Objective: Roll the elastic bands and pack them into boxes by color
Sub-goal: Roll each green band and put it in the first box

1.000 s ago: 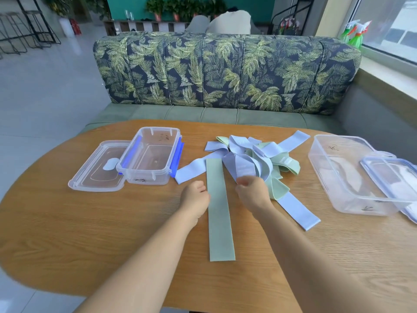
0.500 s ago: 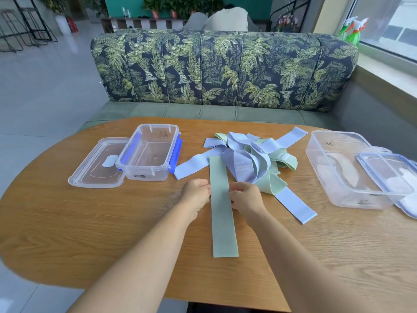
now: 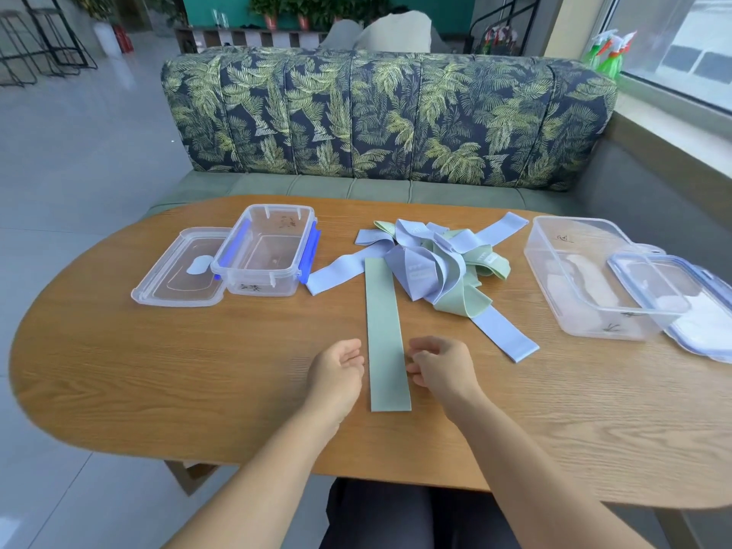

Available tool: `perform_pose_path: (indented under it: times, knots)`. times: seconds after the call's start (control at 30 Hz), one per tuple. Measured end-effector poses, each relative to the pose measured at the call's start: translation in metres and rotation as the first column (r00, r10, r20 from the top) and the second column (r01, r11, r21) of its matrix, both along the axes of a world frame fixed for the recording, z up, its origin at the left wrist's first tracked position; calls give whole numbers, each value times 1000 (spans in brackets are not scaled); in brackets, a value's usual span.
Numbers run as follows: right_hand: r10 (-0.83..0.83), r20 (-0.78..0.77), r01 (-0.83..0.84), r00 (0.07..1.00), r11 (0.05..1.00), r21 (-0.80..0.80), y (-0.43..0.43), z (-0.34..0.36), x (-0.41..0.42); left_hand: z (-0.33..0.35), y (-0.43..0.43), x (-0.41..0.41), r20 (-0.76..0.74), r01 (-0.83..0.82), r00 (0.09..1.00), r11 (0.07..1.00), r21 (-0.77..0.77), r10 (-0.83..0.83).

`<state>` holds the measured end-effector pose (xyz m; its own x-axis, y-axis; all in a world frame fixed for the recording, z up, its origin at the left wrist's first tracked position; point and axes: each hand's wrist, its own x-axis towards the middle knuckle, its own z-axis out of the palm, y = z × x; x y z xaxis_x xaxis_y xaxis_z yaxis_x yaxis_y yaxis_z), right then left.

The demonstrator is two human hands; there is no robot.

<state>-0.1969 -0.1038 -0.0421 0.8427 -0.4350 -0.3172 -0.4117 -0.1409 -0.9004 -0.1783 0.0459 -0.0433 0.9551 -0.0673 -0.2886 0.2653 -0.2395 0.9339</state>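
Green band (image 3: pixel 386 334) lies flat and unrolled on the table (image 3: pixel 158 370), long axis running away from the person, near end toward the table's front edge.

Left hand (image 3: pixel 336 370): just left of the band's near half, palm turned toward it, fingers loosely curled, holding nothing. Small gap to the band edge.

Right hand (image 3: pixel 439 370): just right of the band, mirrored pose, fingers loosely curled with the tips at the band's right edge. Can't tell if they touch it. Not gripping anything.

Pile of bands (image 3: pixel 431 263): tangled lilac and green, at the band's far end and off to its right. The band's far end butts against the pile. One lilac strip runs out of the pile toward the near right, another to the left.

Small box (image 3: pixel 269 251): far left of the band, open, blue clips on its sides, no bands inside. Its lid (image 3: pixel 178 279) lies flat, touching the box's left side.

Large box (image 3: pixel 586 279): well right of the band, past the pile, open, no bands inside. Second lid (image 3: pixel 681 303) overlaps that box's right rim.

Leaf-print sofa (image 3: pixel 388 112) sits beyond the band's far end, behind the table.
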Motion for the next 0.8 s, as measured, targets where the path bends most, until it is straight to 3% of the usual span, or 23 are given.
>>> perform_pose_path:
  times: [0.2, 0.3, 0.37, 0.53, 0.7, 0.8]
  knots:
    - [38, 50, -34, 998, 997, -75, 9, 0, -14, 4, -3, -15, 73, 63, 995, 995, 73, -69]
    - [81, 139, -47, 987, 970, -237, 2, 6, -28, 1, 7, -15, 162, 69, 982, 980, 189, -100]
    - [198, 205, -125, 958, 938, -322, 0, 9, -42, -1, 16, -17, 254, 88, 953, 954, 286, -164]
    - [525, 110, -331, 844, 670, -664, 0, -12, -62, -9, 24, -30, 340, 208, 874, 899, 386, -348]
    - [601, 152, -269, 785, 551, -790, 3, -22, -61, -12, 21, -33, 380, 235, 821, 859, 456, -426]
    - [612, 160, -252, 775, 530, -809, 5, -24, -59, -12, 19, -33, 410, 208, 781, 816, 539, -470]
